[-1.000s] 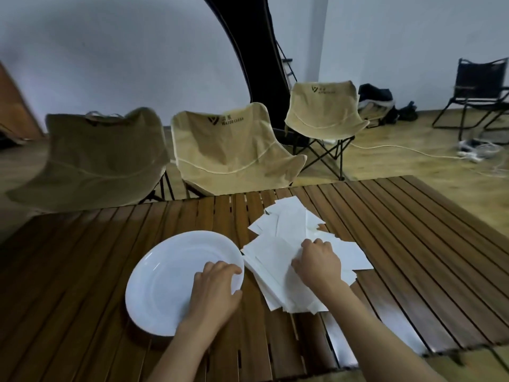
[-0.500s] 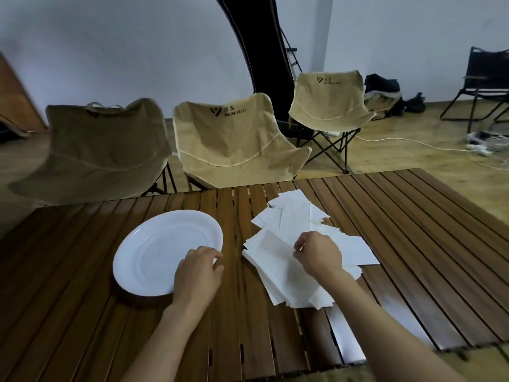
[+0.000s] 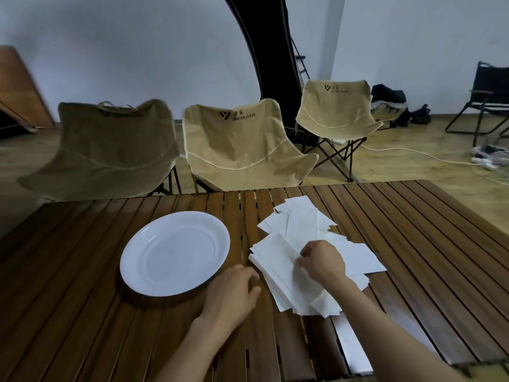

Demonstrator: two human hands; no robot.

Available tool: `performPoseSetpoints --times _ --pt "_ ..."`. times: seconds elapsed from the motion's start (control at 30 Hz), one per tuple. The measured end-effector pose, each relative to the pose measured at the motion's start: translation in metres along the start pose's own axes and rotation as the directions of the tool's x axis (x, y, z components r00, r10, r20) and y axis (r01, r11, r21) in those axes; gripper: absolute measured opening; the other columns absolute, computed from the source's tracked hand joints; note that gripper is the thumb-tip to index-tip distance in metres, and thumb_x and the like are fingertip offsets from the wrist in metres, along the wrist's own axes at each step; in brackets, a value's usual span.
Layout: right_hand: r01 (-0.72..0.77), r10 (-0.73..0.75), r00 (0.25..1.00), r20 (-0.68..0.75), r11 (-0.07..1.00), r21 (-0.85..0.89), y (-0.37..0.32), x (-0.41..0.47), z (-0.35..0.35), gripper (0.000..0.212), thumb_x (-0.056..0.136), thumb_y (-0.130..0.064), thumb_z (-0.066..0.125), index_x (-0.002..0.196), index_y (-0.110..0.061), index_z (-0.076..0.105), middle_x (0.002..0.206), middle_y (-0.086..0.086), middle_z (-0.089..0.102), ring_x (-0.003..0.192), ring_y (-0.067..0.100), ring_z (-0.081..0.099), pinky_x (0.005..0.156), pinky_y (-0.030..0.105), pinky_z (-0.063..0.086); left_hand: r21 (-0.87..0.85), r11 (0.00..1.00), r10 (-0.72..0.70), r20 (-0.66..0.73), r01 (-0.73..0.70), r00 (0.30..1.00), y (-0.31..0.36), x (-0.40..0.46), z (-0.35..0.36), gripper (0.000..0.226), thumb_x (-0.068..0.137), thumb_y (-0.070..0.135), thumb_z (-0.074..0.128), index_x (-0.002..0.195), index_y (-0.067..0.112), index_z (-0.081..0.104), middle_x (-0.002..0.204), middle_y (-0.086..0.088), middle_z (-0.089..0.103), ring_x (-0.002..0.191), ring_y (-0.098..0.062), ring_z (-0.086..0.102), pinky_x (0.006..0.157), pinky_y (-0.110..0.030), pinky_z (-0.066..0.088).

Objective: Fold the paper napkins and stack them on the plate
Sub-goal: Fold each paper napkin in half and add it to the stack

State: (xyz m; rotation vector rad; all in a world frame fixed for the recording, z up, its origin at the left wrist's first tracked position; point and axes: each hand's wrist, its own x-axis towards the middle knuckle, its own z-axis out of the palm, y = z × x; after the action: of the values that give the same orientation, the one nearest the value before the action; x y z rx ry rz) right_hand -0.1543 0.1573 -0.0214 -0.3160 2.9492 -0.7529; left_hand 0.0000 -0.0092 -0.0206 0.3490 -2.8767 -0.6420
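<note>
Two hands in play. Our right hand sits on the napkin pile, fingers curled and pinching the edge of the top sheet near the pile's middle. Our left hand lies on the bare table between pile and plate, fingers loosely bent, holding nothing, knuckles just beside the plate's near rim; can't tell whether it touches the rim.

Napkins: thin white paper, v. light, floppy, no stiffness of their own. We judge they'll tear or crumple if pinched hard, and several sheets may lift at once since they're fanned and overlapping. Best hold is prob. a free corner or edge of the top sheet only, w/ the other hand pressing the rest flat. Creases should take easily on a hard surface, but the slat gaps may dent the paper.

Plate: white, glossy, shallow, nothing on it yet, so no folded napkin is stacked so far. Likely slick and breakable; it could skate on the wood if nudged.

Room: open slats lie in front of us, betw. the forearms, good for folding. The pile is well in from the table's far and right edges. The plate is just left of the pile, a short carry. Beyond the far edge stand three tan camp chairs, clear of the work.
</note>
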Motion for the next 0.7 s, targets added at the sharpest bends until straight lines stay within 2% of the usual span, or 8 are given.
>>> performPoseSetpoints --times 0.1,0.17,0.23,0.3,0.37,0.47,0.57,0.7 --pt "0.099 -0.093 0.994 -0.063 0.990 0.097 0.004 0.000 -0.024 0.008 0.087 -0.027 0.074 0.092 -0.022 0.070 0.080 -0.010 0.064 0.071 0.013 0.058 0.052 0.021 0.035 -0.048 0.998 -0.029 -0.023 0.028 0.999 0.002 0.005 0.002 0.040 0.096 0.044 0.063 0.134 0.032 0.059 0.125 0.012 0.063 0.105 -0.007 0.063 0.087 -0.017 0.051" --pt "0.232 -0.225 0.972 -0.070 0.965 0.120 0.006 -0.004 -0.045 0.010 0.086 -0.021 0.075 0.085 -0.028 0.067 0.077 -0.015 0.064 0.074 0.010 0.061 0.056 0.022 0.040 -0.125 0.991 -0.052 -0.055 0.045 0.997 0.006 0.008 0.004 0.058 0.092 0.050 0.065 0.145 0.036 0.044 0.142 0.011 0.054 0.118 -0.008 0.059 0.099 -0.026 0.053" --pt "0.370 -0.374 0.927 0.022 0.924 0.100 0.004 -0.015 -0.059 0.016 0.087 -0.016 0.075 0.085 -0.032 0.070 0.083 -0.017 0.069 0.080 0.004 0.063 0.065 0.020 0.046 -0.173 0.985 -0.046 -0.127 0.023 0.991 0.010 0.011 0.002 0.086 0.085 0.057 0.071 0.154 0.042 0.022 0.161 0.011 0.028 0.141 -0.010 0.039 0.112 -0.036 0.043" --pt "0.450 -0.464 0.876 0.129 0.884 0.128 -0.003 -0.030 -0.061 0.014 0.088 -0.015 0.074 0.090 -0.029 0.076 0.091 -0.015 0.072 0.085 0.004 0.066 0.075 0.020 0.054 -0.112 0.990 0.063 -0.170 -0.083 0.983 0.017 0.011 -0.005 0.098 0.081 0.055 0.076 0.154 0.048 0.011 0.166 0.015 0.011 0.150 -0.008 0.017 0.116 -0.034 0.030" --pt "0.508 -0.532 0.833 0.151 0.844 0.170 -0.011 -0.045 -0.054 0.012 0.089 -0.017 0.074 0.094 -0.026 0.077 0.096 -0.013 0.074 0.087 0.005 0.067 0.079 0.019 0.055 -0.100 0.978 0.168 -0.160 -0.186 0.973 0.024 0.009 -0.014 0.079 0.084 0.049 0.076 0.148 0.052 0.030 0.159 0.017 0.029 0.143 -0.006 0.030 0.111 -0.027 0.031" --pt "0.559 -0.583 0.802 0.127 0.808 0.185 -0.019 -0.059 -0.041 0.013 0.088 -0.022 0.075 0.100 -0.027 0.076 0.100 -0.014 0.073 0.085 0.005 0.065 0.076 0.015 0.054 -0.116 0.984 0.125 -0.092 -0.135 0.988 0.020 0.002 -0.029 0.031 0.091 0.041 0.071 0.121 0.043 0.066 0.122 0.016 0.066 0.104 -0.007 0.062 0.090 -0.012 0.046" --pt "0.485 -0.516 0.831 0.208 0.855 0.186 -0.015 -0.058 -0.039 0.013 0.087 -0.021 0.076 0.098 -0.025 0.074 0.094 -0.013 0.070 0.081 0.008 0.066 0.069 0.014 0.053 -0.152 0.988 -0.001 0.009 0.003 1.000 -0.007 -0.009 -0.046 0.007 0.091 0.041 0.071 0.097 0.043 0.069 0.101 0.021 0.066 0.089 -0.006 0.063 0.075 -0.010 0.049" --pt "0.337 -0.406 0.809 0.425 0.913 0.232 -0.012 -0.053 -0.037 0.010 0.084 -0.023 0.079 0.092 -0.021 0.073 0.083 -0.008 0.069 0.073 0.013 0.067 0.059 0.015 0.048 -0.231 0.957 -0.128 0.210 0.176 0.969 -0.045 -0.022 -0.059 0.004 0.091 0.036 0.073 0.093 0.037 0.069 0.101 0.017 0.064 0.095 -0.009 0.062 0.078 -0.020 0.051"
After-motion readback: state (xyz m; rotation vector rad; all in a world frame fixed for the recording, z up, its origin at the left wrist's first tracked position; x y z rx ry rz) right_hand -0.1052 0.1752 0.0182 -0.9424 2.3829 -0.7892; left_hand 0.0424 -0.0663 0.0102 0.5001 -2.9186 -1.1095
